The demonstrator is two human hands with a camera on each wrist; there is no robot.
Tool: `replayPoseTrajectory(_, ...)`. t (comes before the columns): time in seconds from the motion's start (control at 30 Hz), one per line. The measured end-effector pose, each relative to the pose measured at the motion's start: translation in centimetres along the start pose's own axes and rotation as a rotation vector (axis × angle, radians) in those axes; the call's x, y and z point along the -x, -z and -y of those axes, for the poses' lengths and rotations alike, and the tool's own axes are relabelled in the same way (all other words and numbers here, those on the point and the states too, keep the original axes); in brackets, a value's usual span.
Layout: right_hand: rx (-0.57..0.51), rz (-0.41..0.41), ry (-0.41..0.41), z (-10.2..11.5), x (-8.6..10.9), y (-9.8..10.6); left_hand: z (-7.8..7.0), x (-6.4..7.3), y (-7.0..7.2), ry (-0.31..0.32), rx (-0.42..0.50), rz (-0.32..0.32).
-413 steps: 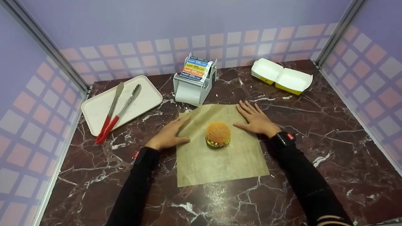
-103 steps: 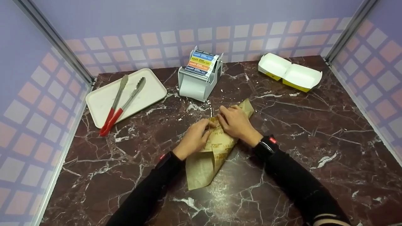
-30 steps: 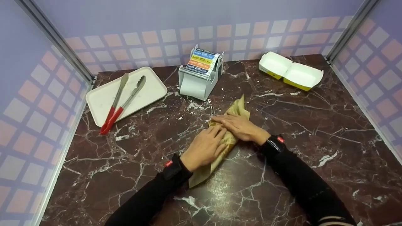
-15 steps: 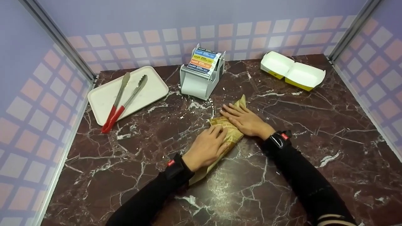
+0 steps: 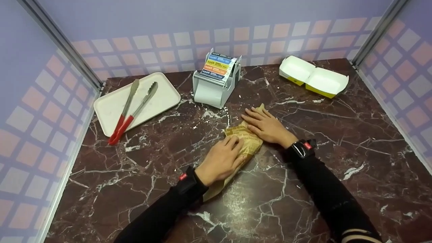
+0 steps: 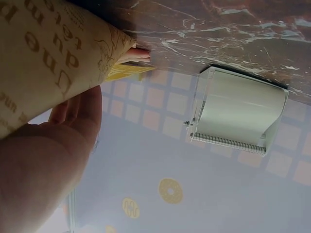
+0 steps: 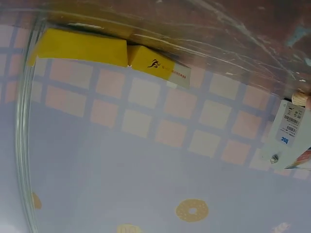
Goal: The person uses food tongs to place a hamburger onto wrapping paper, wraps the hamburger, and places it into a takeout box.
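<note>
Printed brown wrapping paper (image 5: pixel 251 143) lies folded into a long bundle, slanting across the middle of the counter. The hamburger seen earlier is hidden inside it. My left hand (image 5: pixel 221 158) holds the bundle from above, its fingers bent over the paper and the thumb along the near side. In the left wrist view the lettered wrapping paper (image 6: pixel 53 58) bulges right against the left hand (image 6: pixel 53 150). With fingers straight and spread, my right hand (image 5: pixel 268 128) presses flat on the paper's far right end, whose tip pokes out beyond the fingers.
A white tray (image 5: pixel 162 104) at the left carries red-handled tongs (image 5: pixel 126 116). A label dispenser (image 5: pixel 214 79) with coloured labels stands behind the bundle. At the back right lies an unfolded yellow-and-white burger box (image 5: pixel 324 81). Patterned walls (image 5: pixel 219 20) border the marble counter (image 5: pixel 337 141).
The paper, earlier flat under the hamburger, has been folded over it. In the last second my right hand slid off the bundle's middle to its far right end; my left hand stays nearly still.
</note>
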State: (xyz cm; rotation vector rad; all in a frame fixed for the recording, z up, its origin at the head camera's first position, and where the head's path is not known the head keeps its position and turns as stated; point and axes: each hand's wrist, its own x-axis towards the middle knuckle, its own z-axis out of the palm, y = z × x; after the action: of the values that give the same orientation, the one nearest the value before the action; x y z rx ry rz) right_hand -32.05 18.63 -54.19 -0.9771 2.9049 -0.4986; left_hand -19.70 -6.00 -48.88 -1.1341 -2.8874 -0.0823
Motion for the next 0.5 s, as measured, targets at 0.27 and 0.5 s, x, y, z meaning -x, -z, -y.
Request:
replayPoseTrajectory(0.27,0.012,-0.099,0.112,0.1,0.2,-0.1,-0.1,0.0,0.1,0.004,-0.022,0.026)
replayPoseTrajectory(0.5,0.054,-0.272,0.179,-0.2,0.6,1.2,-0.2,0.1,-0.1,-0.001,-0.054,0.034)
